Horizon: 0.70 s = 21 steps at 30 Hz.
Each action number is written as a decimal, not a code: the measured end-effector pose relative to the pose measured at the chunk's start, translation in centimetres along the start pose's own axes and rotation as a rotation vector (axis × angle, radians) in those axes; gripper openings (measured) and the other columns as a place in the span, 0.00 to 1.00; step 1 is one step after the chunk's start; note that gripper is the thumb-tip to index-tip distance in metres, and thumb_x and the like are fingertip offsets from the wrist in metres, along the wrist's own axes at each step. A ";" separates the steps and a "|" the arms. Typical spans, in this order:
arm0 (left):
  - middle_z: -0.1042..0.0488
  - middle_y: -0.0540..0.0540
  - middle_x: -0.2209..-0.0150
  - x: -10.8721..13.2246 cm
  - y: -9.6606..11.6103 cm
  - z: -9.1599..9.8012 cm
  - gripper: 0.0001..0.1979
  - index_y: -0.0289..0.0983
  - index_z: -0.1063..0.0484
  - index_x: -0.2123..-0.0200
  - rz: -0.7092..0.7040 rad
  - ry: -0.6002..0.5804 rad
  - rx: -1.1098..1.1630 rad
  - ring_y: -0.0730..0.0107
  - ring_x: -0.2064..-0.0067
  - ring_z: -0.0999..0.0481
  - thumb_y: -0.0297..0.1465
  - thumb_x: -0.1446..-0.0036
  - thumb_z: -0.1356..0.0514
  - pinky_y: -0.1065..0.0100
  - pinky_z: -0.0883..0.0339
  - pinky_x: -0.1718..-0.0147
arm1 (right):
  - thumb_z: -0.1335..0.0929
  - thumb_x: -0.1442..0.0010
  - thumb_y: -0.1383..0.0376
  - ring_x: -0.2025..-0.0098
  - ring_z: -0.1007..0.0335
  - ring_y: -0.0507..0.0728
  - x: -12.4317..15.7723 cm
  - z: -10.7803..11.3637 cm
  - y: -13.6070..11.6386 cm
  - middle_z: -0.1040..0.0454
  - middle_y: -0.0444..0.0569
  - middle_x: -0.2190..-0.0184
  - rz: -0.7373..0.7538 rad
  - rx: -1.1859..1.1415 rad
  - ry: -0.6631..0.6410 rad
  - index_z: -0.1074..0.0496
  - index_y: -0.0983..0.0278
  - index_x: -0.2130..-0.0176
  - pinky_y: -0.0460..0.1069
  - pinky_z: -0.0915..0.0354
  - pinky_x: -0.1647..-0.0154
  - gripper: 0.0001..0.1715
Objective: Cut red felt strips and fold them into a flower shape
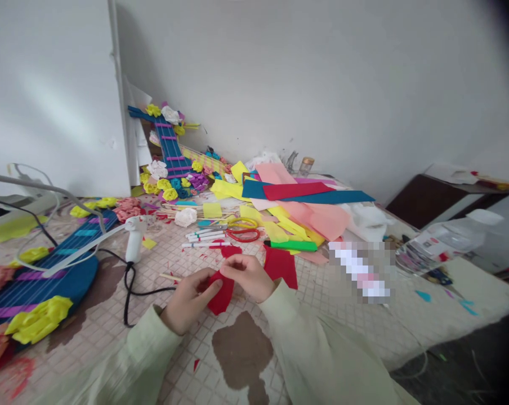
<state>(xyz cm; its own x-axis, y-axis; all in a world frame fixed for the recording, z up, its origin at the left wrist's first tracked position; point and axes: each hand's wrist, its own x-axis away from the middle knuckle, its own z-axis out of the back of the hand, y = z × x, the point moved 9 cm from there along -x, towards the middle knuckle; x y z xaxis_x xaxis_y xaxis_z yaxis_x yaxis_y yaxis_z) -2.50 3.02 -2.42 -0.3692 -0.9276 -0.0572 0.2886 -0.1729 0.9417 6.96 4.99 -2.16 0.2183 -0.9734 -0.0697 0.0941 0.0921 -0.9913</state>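
Between my hands is a small piece of red crepe paper, hanging a little above the table. My left hand pinches its left side between thumb and fingers. My right hand has its fingertips closed on the upper edge. Just beyond my right hand lies a larger red paper sheet. A thin wooden stick pokes out beside my left hand. Behind the hands are white markers and scissors with red handles.
A white glue gun with a black cord stands on the left, near a blue paper guitar with paper flowers. Colored crepe strips pile up at the back. On the right are a green marker and a clear plastic bottle.
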 end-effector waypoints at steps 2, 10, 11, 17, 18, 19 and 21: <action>0.31 0.49 0.76 -0.2 -0.4 0.2 0.11 0.33 0.34 0.73 0.032 -0.001 0.083 0.73 0.74 0.34 0.36 0.52 0.46 0.72 0.40 0.75 | 0.34 0.54 0.61 0.73 0.38 0.50 0.0 0.0 0.4 0.33 0.45 0.77 -0.068 -0.056 -0.019 0.30 0.67 0.72 0.44 0.41 0.75 0.11; 0.36 0.55 0.84 0.0 -2.4 -0.7 0.13 0.33 0.36 0.75 0.258 -0.094 0.381 0.80 0.84 0.37 0.38 0.58 0.41 0.77 0.46 0.86 | 0.39 0.47 0.69 0.66 0.37 0.51 2.6 1.8 -4.6 0.34 0.49 0.65 0.396 0.210 -0.013 0.34 0.63 0.59 0.47 0.38 0.65 0.14; 0.37 0.55 0.84 0.2 -2.6 -1.0 0.13 0.33 0.36 0.74 0.289 -0.117 0.381 0.79 0.84 0.37 0.38 0.57 0.42 0.77 0.46 0.87 | 0.39 0.47 0.70 0.63 0.38 0.52 3.5 1.7 -5.3 0.35 0.49 0.63 0.496 0.310 -0.006 0.33 0.63 0.59 0.48 0.39 0.62 0.14; 0.34 0.53 0.81 1.3 -2.4 -3.5 0.14 0.33 0.32 0.70 0.306 -0.327 0.276 0.76 0.83 0.34 0.38 0.57 0.41 0.76 0.40 0.86 | 0.39 0.46 0.71 0.63 0.39 0.53 7.3 0.3 -4.9 0.34 0.48 0.66 0.687 0.734 -0.015 0.30 0.61 0.65 0.51 0.40 0.61 0.10; 0.33 0.53 0.81 1.4 -2.2 -3.9 0.14 0.32 0.32 0.71 0.286 -0.353 0.271 0.76 0.82 0.34 0.38 0.58 0.41 0.75 0.39 0.85 | 0.39 0.46 0.72 0.64 0.39 0.53 7.7 0.3 -4.6 0.33 0.48 0.67 0.694 0.775 -0.015 0.30 0.61 0.67 0.51 0.40 0.61 0.10; 0.32 0.52 0.80 1.6 -2.1 -4.2 0.14 0.32 0.31 0.71 0.271 -0.378 0.266 0.76 0.81 0.34 0.37 0.57 0.41 0.75 0.38 0.84 | 0.39 0.46 0.72 0.64 0.40 0.53 8.1 0.3 -4.4 0.33 0.48 0.68 0.695 0.806 -0.017 0.30 0.61 0.68 0.51 0.40 0.62 0.10; 0.31 0.50 0.78 1.9 -2.1 -4.8 0.14 0.32 0.30 0.70 0.264 -0.420 0.255 0.76 0.81 0.34 0.38 0.56 0.41 0.75 0.38 0.83 | 0.40 0.47 0.73 0.64 0.40 0.53 8.8 0.3 -4.0 0.33 0.48 0.67 0.689 0.852 -0.027 0.31 0.61 0.65 0.50 0.40 0.62 0.12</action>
<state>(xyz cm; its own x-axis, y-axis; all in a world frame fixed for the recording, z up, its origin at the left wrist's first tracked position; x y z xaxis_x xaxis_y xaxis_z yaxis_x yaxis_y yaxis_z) 0.49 0.04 -6.08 -0.6485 -0.7081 0.2795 0.2157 0.1812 0.9595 8.81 -3.85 1.20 0.5021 -0.6535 -0.5664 0.5821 0.7398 -0.3376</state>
